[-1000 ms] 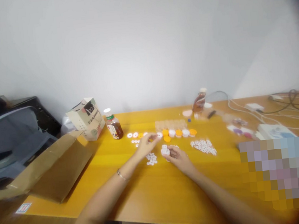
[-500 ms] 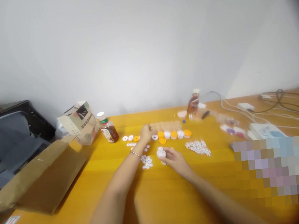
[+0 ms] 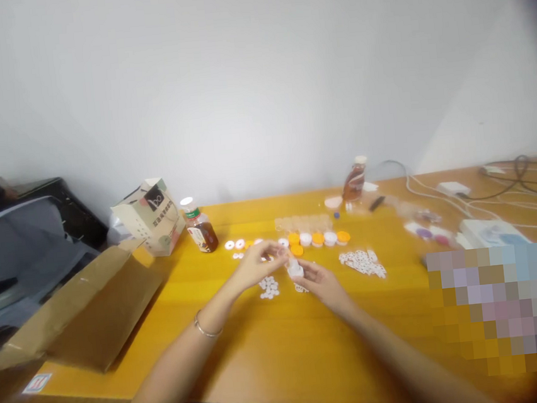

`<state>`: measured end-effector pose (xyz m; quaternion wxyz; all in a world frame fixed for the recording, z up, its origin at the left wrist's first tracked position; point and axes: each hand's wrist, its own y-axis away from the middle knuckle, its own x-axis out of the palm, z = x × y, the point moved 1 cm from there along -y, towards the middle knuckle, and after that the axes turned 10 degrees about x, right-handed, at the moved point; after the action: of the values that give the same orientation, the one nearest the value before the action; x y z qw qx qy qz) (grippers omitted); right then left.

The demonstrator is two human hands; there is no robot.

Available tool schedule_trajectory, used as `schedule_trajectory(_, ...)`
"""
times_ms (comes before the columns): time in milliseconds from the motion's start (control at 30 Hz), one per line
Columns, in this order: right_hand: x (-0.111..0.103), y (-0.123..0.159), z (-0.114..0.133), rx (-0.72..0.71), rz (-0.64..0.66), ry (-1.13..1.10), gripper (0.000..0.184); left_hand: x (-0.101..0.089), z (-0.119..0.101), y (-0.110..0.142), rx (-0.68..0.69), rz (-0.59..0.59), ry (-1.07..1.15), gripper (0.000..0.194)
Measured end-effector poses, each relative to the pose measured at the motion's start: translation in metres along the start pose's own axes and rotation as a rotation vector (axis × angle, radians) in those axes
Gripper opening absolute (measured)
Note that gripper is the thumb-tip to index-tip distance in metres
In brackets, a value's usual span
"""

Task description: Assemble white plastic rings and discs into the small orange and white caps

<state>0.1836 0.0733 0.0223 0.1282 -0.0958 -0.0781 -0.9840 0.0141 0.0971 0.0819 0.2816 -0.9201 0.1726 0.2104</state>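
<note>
White piece (image 3: 295,268) clasped in the right hand (image 3: 320,280) above the counter (image 3: 264,354)
Left hand (image 3: 257,266) at its top, grip unclear; a loose hold could drop it among nearby white discs (image 3: 269,287).

left hand (image 3: 257,266) back from clear containers (image 3: 305,224), now at white piece (image 3: 296,271)
</note>
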Motion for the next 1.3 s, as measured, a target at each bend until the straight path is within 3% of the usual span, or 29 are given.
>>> schedule_trajectory(167,-0.001,0.000,-0.003,-0.031,-0.049,0.051,0.031,0.006,-0.001,0.005,-0.016,-0.028,0.023,0.023)
schedule_trajectory(433,0.001,0.002,0.000,-0.041,0.020,0.099,0.030,0.013,0.000,0.010,-0.025,0.011,0.012,0.025)
schedule_trajectory(933,0.005,0.007,-0.001,-0.051,-0.090,0.061,0.029,0.018,0.000,0.016,-0.002,0.007,0.018,0.023)
schedule_trajectory(1300,0.008,0.014,0.004,0.014,0.058,0.019,0.028,0.021,0.016,0.023,-0.068,-0.008,0.289,0.032)
